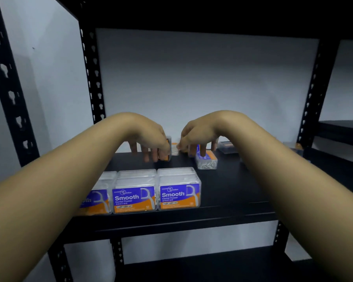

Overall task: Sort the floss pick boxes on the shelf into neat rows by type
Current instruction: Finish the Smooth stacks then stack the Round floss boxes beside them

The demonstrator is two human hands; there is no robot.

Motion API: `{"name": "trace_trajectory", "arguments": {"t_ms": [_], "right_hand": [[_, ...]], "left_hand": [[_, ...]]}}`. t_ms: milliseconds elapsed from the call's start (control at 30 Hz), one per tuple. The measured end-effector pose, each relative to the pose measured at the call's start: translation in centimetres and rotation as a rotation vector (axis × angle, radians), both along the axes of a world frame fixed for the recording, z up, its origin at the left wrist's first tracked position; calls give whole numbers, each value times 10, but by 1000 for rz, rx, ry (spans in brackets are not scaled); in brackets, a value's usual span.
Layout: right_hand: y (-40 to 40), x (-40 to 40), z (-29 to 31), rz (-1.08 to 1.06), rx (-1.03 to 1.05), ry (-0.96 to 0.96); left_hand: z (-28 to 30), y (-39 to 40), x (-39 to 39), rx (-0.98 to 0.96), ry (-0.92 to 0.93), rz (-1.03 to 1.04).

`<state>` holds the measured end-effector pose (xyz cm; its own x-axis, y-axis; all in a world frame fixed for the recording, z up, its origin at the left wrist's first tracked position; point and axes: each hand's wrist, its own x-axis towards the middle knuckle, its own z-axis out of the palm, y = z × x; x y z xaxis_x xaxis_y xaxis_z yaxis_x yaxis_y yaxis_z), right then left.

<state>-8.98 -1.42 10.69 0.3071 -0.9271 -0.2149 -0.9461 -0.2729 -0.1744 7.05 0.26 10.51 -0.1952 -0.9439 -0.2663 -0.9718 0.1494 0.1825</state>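
Note:
Three clear "Smooth" floss pick boxes (178, 189) with purple and orange labels stand side by side in a row at the shelf's front left. Farther back, my left hand (149, 137) grips an orange-sided floss box (165, 154) held on its edge. My right hand (196, 137) reaches down over another floss box (207, 160) lying tilted on the shelf, its fingertips touching the box's top. A small pale box (174, 149) sits between my two hands. A darker box (227, 146) lies flat at the back right.
The black metal shelf (232, 190) has perforated uprights (93, 78) at left and right (312, 94). A white wall stands behind. Another shelf unit (340, 131) adjoins on the right, with a blurred box (293, 146) near its edge. A lower shelf shows below.

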Motion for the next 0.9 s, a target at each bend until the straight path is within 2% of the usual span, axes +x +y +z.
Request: {"name": "trace_trajectory", "arguments": {"t_ms": [233, 600, 733, 900], "right_hand": [[-11, -46, -2, -122, 63, 51], [-27, -141, -6, -111, 77, 50], [-37, -181, -6, -55, -26, 25], [-50, -216, -16, 8, -243, 30]], "left_hand": [[-8, -28, -54, 125, -86, -6], [-14, -48, -127, 126, -8, 16], [-11, -54, -150, 49, -14, 60], [-11, -72, -165, -105, 3, 210]]}}
